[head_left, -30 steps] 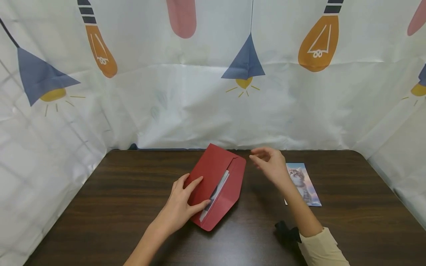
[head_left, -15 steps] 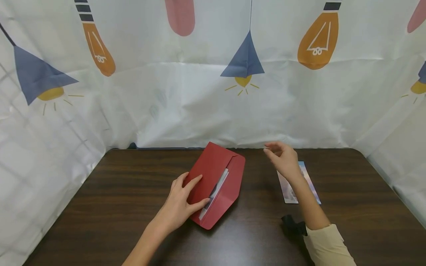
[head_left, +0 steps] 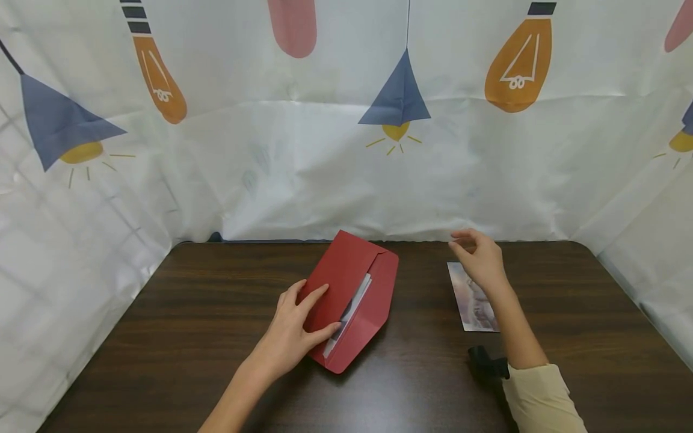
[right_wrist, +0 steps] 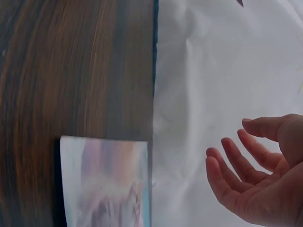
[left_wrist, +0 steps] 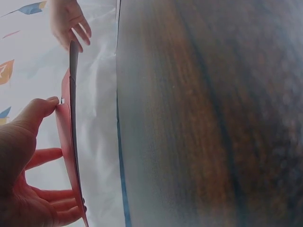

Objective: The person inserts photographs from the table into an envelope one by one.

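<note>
My left hand (head_left: 292, 331) grips a red envelope (head_left: 343, 270) near its lower left end, with the thumb at the opening. The flap (head_left: 373, 313) stands open on the right side, and pale paper (head_left: 354, 307) shows inside. In the left wrist view the envelope (left_wrist: 68, 132) appears nearly edge-on, held between thumb and fingers. My right hand (head_left: 480, 258) hovers at the far right with bent fingers and nothing in them. Below it a pastel picture card (head_left: 472, 304) lies on the table, partly covered by the hand and forearm. The right wrist view shows the card (right_wrist: 106, 179) flat beside the hand (right_wrist: 260, 179).
The dark wood table (head_left: 216, 300) reaches back to a white curtain (head_left: 303, 174) printed with lamps and bulbs. A black strap piece (head_left: 487, 364) sits at the right wrist by a beige sleeve (head_left: 541, 397).
My right hand has moved right, away from the envelope and over the picture card, uncovering the card's left side. The left hand and envelope have stayed nearly still.
</note>
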